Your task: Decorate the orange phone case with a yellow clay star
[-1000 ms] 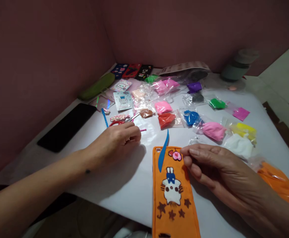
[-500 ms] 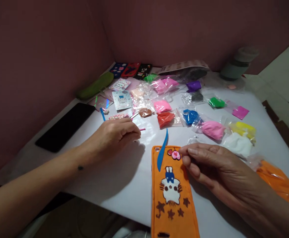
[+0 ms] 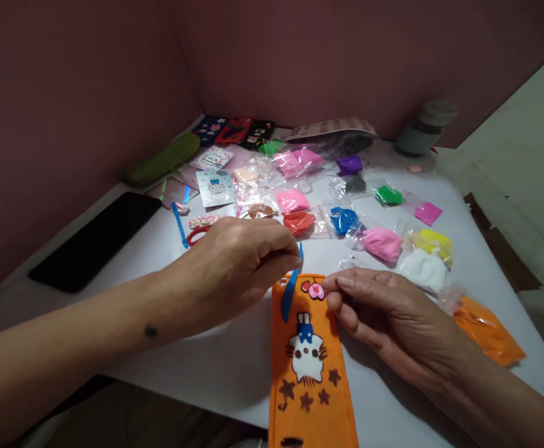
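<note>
An orange phone case stretches toward me at the lower middle, decorated with a white cat figure in blue, dark stars and a pink-and-red piece near its top. A blue modelling knife lies slanted over the case's upper left corner. My left hand is closed, its fingertips pinched at the knife's upper end; whether anything is between them is hidden. At the upper right edge of the case, my right hand has thumb and fingers together beside the pink piece; what they hold, if anything, I cannot make out.
Several bags of coloured clay, among them blue, white and orange, spread across the white table. A black phone lies at left, near another blue tool and red-handled scissors. A jar stands at the back right.
My left hand has moved right, from beside a small pink stick to the top of the blue modelling knife. My right hand stays by the case. The whole view has shifted slightly.
</note>
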`<state>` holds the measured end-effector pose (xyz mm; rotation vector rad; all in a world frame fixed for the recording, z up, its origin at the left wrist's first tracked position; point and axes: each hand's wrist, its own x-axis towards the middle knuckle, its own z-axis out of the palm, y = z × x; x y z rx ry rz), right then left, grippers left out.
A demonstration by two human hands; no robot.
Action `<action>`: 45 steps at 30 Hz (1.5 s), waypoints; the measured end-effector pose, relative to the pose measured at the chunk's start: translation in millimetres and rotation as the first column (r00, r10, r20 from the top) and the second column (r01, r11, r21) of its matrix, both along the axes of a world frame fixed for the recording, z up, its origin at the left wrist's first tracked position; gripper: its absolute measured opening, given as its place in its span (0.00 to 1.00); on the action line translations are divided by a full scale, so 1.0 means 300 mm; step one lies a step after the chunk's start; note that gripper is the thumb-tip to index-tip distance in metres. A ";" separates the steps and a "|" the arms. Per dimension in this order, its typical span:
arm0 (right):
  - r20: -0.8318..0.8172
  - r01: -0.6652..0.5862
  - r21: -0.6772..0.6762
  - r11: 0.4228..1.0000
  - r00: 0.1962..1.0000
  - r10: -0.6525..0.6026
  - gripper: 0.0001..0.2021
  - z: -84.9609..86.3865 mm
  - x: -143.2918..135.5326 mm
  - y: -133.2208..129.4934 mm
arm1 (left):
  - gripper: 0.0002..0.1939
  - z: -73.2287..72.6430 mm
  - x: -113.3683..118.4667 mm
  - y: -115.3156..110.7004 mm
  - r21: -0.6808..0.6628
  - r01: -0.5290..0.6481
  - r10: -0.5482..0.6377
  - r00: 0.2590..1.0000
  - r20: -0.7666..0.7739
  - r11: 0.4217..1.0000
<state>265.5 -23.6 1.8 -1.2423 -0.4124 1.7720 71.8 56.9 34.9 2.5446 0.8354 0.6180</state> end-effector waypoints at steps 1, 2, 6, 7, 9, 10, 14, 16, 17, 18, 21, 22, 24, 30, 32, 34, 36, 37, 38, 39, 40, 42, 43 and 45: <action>-0.001 0.000 -0.002 1.000 1.000 0.000 0.10 0.000 0.000 0.000 | 0.11 -0.002 0.004 -0.001 -0.005 -0.002 0.002 1.000 0.013 1.000; -0.002 0.000 -0.004 1.000 1.000 0.000 0.10 0.000 0.001 0.001 | 0.10 -0.006 0.006 -0.001 -0.008 -0.008 0.008 1.000 0.029 1.000; -0.011 0.019 -0.012 1.000 1.000 -0.019 0.09 -0.003 0.001 0.004 | 0.09 -0.034 0.002 0.006 -0.017 -0.018 0.019 0.997 0.072 1.000; -0.014 0.023 -0.013 1.000 1.000 -0.023 0.09 -0.004 0.002 0.004 | 0.09 -0.042 -0.001 0.009 -0.018 -0.019 0.021 0.997 0.075 1.000; -0.018 0.028 -0.019 0.999 0.999 -0.028 0.09 -0.005 0.003 0.004 | 0.08 -0.056 -0.006 0.016 -0.018 -0.022 0.023 0.996 0.083 1.000; -0.019 0.030 -0.022 0.999 0.999 -0.030 0.09 -0.006 0.004 0.003 | 0.07 -0.063 -0.008 0.020 -0.017 -0.022 0.024 0.996 0.089 1.000; -0.052 0.030 -0.026 0.999 0.998 -0.031 0.08 -0.011 0.010 0.002 | 0.07 -0.080 -0.013 0.037 -0.019 -0.018 0.020 0.995 0.093 1.000; -0.078 0.029 -0.016 0.999 0.996 -0.030 0.07 -0.010 0.012 0.004 | 0.07 -0.086 -0.016 0.044 -0.021 -0.015 0.016 0.995 0.094 1.000; -0.089 0.032 -0.013 0.999 0.995 -0.033 0.06 -0.009 0.012 0.006 | 0.07 -0.089 -0.017 0.046 -0.019 -0.012 0.014 0.995 0.097 1.000; -0.100 0.035 -0.011 0.999 0.994 -0.036 0.06 -0.007 0.012 0.007 | 0.07 -0.092 -0.017 0.048 -0.018 -0.010 0.012 0.995 0.101 1.000; -0.123 0.041 0.005 0.999 0.992 -0.040 0.06 -0.002 0.009 0.010 | 0.07 -0.098 -0.020 0.050 -0.012 -0.008 0.010 0.994 0.110 1.000; -0.126 0.043 0.014 0.999 0.991 -0.041 0.06 -0.002 0.008 0.011 | 0.07 -0.098 -0.021 0.050 -0.010 -0.010 0.011 0.994 0.113 1.000; -0.123 0.050 0.028 0.998 0.991 -0.046 0.06 -0.004 0.007 0.012 | 0.07 -0.098 -0.023 0.051 -0.009 -0.009 0.010 0.993 0.115 1.000; -0.102 0.066 0.021 0.998 0.993 -0.064 0.08 -0.018 0.011 0.014 | 0.08 -0.101 -0.025 0.050 0.000 -0.008 0.008 0.994 0.112 1.000; -0.100 0.071 0.024 0.997 0.993 -0.068 0.08 -0.021 0.011 0.014 | 0.08 -0.102 -0.026 0.049 0.002 -0.006 0.006 0.994 0.112 1.000; -0.098 0.075 0.022 0.997 0.992 -0.073 0.08 -0.022 0.011 0.014 | 0.07 -0.101 -0.026 0.048 0.006 -0.008 0.007 0.993 0.115 1.000; -0.100 0.076 0.023 0.997 0.992 -0.073 0.07 -0.023 0.011 0.013 | 0.07 -0.099 -0.026 0.048 0.007 -0.005 0.005 0.993 0.118 1.000; -0.101 0.075 0.022 0.997 0.992 -0.072 0.07 -0.022 0.012 0.012 | 0.07 -0.097 -0.027 0.048 0.007 -0.005 0.004 0.993 0.120 1.000; -0.103 0.072 0.020 0.997 0.992 -0.069 0.08 -0.022 0.013 0.011 | 0.07 -0.096 -0.027 0.049 0.006 -0.003 0.002 0.993 0.121 1.000; -0.105 0.069 0.018 0.997 0.992 -0.067 0.08 -0.020 0.014 0.009 | 0.07 -0.096 -0.028 0.049 0.004 -0.001 0.001 0.993 0.122 1.000; -0.107 0.063 0.014 0.998 0.992 -0.061 0.08 -0.019 0.015 0.008 | 0.07 -0.098 -0.029 0.050 0.003 -0.001 0.000 0.992 0.124 1.000; -0.109 0.057 0.001 0.998 0.992 -0.056 0.08 -0.016 0.017 0.006 | 0.07 -0.106 -0.032 0.052 -0.001 -0.003 0.003 0.992 0.126 1.000; -0.109 0.057 -0.003 0.998 0.992 -0.057 0.09 -0.015 0.017 0.006 | 0.07 -0.111 -0.033 0.053 -0.002 -0.003 0.003 0.992 0.130 1.000; -0.108 0.061 -0.006 0.998 0.992 -0.062 0.08 -0.014 0.018 0.006 | 0.08 -0.124 -0.037 0.054 -0.004 0.001 -0.001 0.990 0.142 1.000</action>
